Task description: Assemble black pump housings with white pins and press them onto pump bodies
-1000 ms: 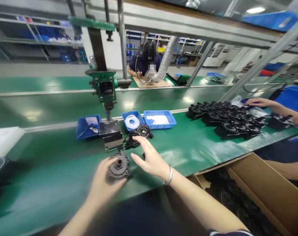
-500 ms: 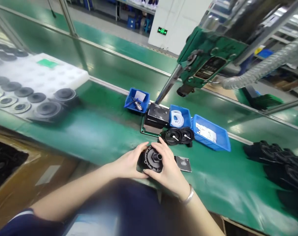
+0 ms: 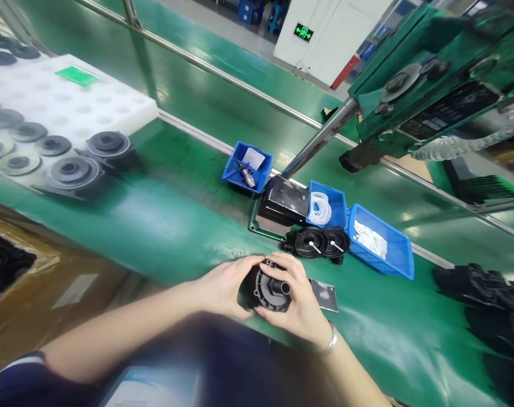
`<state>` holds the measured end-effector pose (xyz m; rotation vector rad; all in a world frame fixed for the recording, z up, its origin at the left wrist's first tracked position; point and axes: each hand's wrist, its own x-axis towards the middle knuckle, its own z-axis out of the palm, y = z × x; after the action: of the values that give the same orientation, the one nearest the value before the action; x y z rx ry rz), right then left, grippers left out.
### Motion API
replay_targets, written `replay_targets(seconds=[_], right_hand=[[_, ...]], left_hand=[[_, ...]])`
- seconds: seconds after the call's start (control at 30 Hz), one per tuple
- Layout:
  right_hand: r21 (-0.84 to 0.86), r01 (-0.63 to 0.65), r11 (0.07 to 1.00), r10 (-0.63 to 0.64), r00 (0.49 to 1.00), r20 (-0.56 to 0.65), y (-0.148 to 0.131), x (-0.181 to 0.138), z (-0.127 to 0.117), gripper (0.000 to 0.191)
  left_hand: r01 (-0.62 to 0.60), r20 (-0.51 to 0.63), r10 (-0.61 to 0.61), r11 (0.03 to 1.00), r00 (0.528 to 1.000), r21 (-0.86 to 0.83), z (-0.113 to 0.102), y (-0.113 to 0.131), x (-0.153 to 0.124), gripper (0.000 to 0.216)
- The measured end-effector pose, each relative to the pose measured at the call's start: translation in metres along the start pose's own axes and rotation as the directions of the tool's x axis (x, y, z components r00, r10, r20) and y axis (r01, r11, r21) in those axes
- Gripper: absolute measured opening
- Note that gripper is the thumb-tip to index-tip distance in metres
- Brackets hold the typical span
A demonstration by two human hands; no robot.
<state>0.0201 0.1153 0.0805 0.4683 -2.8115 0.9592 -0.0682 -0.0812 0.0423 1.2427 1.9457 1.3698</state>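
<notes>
A round black plastic pump housing (image 3: 268,291), ribbed at its rim and with a short pipe stub facing up, is held between both hands at the bench's near edge. My left hand (image 3: 229,285) wraps its left side, fingers over the far edge and thumb at the near edge. My right hand (image 3: 299,299) grips its right side, fingers curled by the stub. Just beyond lie two black round housings (image 3: 311,243) with small white pieces in their middles. Right of my right hand is a dark flat plate (image 3: 325,295). The underside of the held part is hidden.
A green press (image 3: 426,90) hangs over the bench at the right, its post behind a black block (image 3: 284,198). Blue bins (image 3: 403,257) hold white rings and small parts. White foam (image 3: 125,113) carries round parts at left; more black parts (image 3: 489,299) stand at right.
The camera view has tilted and shifted, so the bench things appear moved. My right fingers now curl farther over the top of the housing, which both hands still hold.
</notes>
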Motion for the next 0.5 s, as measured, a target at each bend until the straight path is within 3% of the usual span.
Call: replay_targets(seconds=[0.3, 0.5], right_hand=[[0.045, 0.055, 0.997, -0.057, 0.998, 0.042, 0.0071, 0.0033, -0.003, 0.07], [0.0, 0.046, 0.999, -0.046, 0.997, 0.057, 0.0025, -0.0003, -0.008, 0.081]], left_hand=[[-0.009, 0.03, 0.008, 1.0, 1.0, 0.018, -0.0012, -0.0031, 0.001, 0.1], [-0.007, -0.039, 0.011, 0.995, 0.999, 0.096, 0.0077, -0.0011, -0.0034, 0.099]])
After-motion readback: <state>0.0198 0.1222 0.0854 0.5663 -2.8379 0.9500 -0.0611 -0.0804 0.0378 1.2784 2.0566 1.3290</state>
